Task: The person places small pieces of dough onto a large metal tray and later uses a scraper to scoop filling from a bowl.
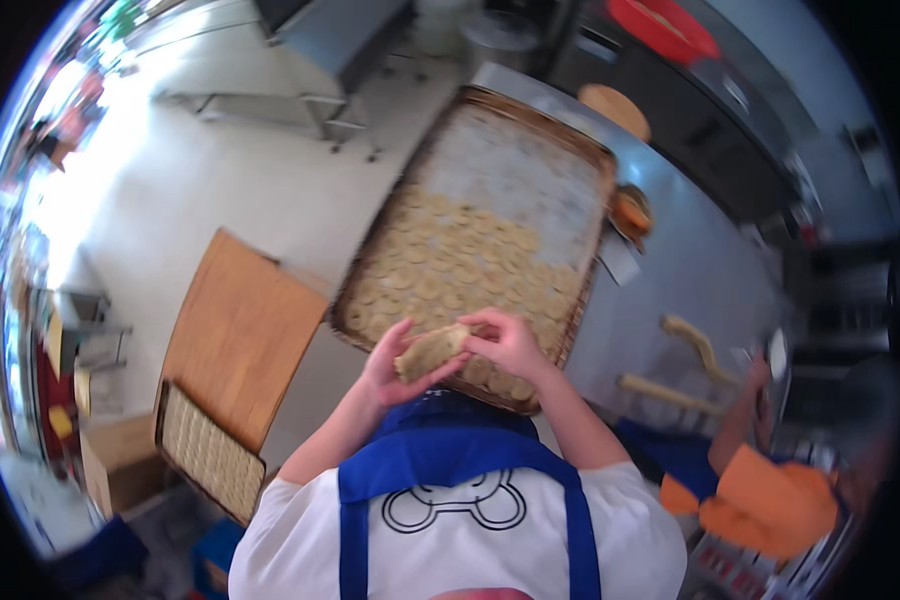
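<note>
My left hand (394, 368) is curled under a pale, flattish piece of dough (430, 352), holding it in front of my apron. At the dough's right end, the fingers of my right hand (508, 343) pinch its edge. Both hands are over the near end of a large baking tray (515, 150) with a worn, brownish rim. Small dough rounds (440, 265) lie in close rows over the near part of the tray, many with a dimple in the middle. The far part shows bare metal. My hands and the dough cover some of the nearest rounds.
The tray rests on a metal table (675, 200). Dough ropes (667, 393) lie to the right, near a co-worker with an orange sleeve (765, 500). An orange container (630, 213) stands by the tray's right edge. Left are a wooden tabletop (245, 325) and a smaller filled tray (208, 445).
</note>
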The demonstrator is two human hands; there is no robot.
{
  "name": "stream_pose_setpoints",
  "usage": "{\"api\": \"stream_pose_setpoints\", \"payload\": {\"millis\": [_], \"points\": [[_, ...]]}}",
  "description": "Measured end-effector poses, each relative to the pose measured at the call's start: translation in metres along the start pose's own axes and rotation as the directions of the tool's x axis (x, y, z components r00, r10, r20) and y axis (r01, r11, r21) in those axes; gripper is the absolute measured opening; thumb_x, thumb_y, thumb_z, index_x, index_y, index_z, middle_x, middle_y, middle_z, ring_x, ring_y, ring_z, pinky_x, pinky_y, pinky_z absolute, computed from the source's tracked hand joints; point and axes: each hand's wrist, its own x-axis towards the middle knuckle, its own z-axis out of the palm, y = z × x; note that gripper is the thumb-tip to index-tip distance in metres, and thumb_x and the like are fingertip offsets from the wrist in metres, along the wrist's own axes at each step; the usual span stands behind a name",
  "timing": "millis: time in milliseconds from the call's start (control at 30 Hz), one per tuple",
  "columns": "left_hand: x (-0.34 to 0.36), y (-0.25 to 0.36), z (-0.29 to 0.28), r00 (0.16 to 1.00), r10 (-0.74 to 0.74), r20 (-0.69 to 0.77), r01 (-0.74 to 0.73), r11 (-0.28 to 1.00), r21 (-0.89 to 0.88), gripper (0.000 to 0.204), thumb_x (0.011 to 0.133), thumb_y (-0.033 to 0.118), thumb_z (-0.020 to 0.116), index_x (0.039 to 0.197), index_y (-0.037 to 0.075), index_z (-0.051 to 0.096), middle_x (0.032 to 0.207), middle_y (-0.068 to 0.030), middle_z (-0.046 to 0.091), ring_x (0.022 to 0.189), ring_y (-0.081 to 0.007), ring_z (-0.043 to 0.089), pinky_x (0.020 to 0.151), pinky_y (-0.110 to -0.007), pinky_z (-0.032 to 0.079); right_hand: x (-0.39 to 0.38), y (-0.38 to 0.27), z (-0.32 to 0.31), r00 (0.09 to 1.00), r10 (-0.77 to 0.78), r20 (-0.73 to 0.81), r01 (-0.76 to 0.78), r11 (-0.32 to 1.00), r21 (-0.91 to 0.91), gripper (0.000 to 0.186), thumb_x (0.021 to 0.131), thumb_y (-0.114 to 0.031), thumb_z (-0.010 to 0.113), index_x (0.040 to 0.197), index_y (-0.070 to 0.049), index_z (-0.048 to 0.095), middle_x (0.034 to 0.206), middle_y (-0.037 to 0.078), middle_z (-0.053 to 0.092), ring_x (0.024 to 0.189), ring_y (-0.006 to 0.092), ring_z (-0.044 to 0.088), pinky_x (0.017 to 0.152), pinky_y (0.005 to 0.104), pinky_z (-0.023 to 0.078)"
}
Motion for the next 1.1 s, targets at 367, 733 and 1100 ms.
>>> {"api": "stream_pose_setpoints", "payload": {"millis": [367, 733, 1100], "points": [[0.018, -0.014, 0.018, 0.993, -0.045, -0.111, 0.066, 0.98, 0.188, 0.077, 0.096, 0.057, 0.047, 0.15, 0.005, 0.031, 0.151, -0.0263, 0.035, 0.138, -0.0485, 0.034, 0.111, -0.058, 0.035, -0.007, -0.027, -0.093, 0.913, -0.003, -0.409, -0.201, 0.868, -0.454, 0.029, 0.08, -0.021, 0.076, 0.1, -0.001, 0.069, 0.095, 0.007, 0.069, 0.076, 0.0146, 0.067, 0.069, 0.0307, 0.054], [0.015, -0.016, 0.022, 0.998, -0.017, 0.068, 0.014, 0.999, 0.042, 0.081, 0.095, 0.059, 0.047, 0.156, 0.011, 0.023, 0.155, -0.0225, 0.03, 0.144, -0.0461, 0.025, 0.115, -0.058, 0.028, 0.064, 0.012, -0.166, 0.914, -0.242, -0.324, -0.198, 0.43, -0.881, 0.028, 0.088, -0.021, 0.067, 0.112, -0.007, 0.067, 0.109, 0.01, 0.063, 0.096, 0.0309, 0.064, 0.083, 0.0412, 0.053], [0.02, -0.007, 0.012, 0.999, -0.024, -0.045, 0.026, 0.999, 0.036, 0.076, 0.097, 0.055, 0.046, 0.152, 0.005, 0.031, 0.148, -0.0192, 0.042, 0.136, -0.0365, 0.039, 0.115, -0.053, 0.03, 0.116, 0.028, -0.171, 0.766, -0.426, -0.481, -0.419, 0.237, -0.877, 0.045, 0.097, -0.036, 0.052, 0.133, -0.01, 0.053, 0.139, 0.014, 0.046, 0.131, 0.0329, 0.039, 0.11, 0.0468, 0.03]]}}
